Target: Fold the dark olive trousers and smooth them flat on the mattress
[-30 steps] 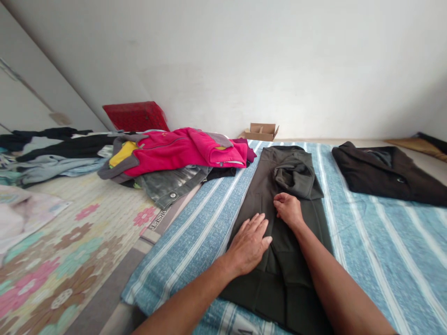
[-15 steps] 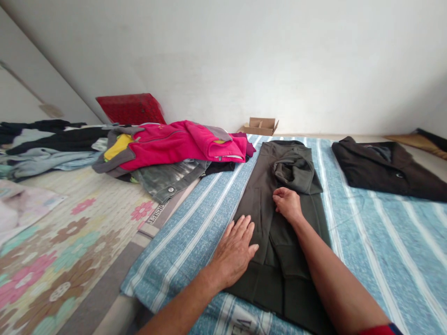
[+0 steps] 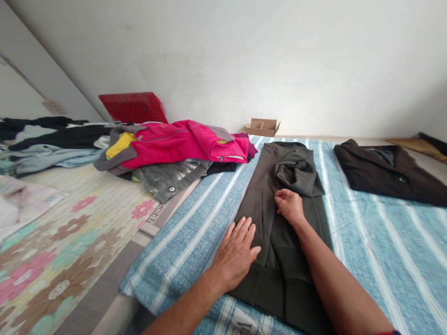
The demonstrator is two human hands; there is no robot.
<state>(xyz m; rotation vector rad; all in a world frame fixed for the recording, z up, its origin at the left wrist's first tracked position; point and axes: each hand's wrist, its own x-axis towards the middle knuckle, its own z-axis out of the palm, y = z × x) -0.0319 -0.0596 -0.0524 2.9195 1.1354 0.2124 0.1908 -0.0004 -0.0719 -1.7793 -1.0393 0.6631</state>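
Observation:
A dark olive-grey jacket lies folded lengthwise on the blue striped cloth, with a sleeve bunched near its far end. My left hand rests flat on the jacket's left edge, fingers stretched out beside a pocket slit. Over the middle of the jacket, just below the bunched sleeve, is my right hand. Its fingers are curled together in a pinch. What is between them, if anything, is hidden from view.
To the left, a pink and grey jacket lies over other garments, with more clothes behind. A folded dark brown garment lies at right. Near the wall are a small cardboard box and a red case.
Both hands keep nearly the same places on the jacket. The whole view has shifted very slightly; the garments lie as before.

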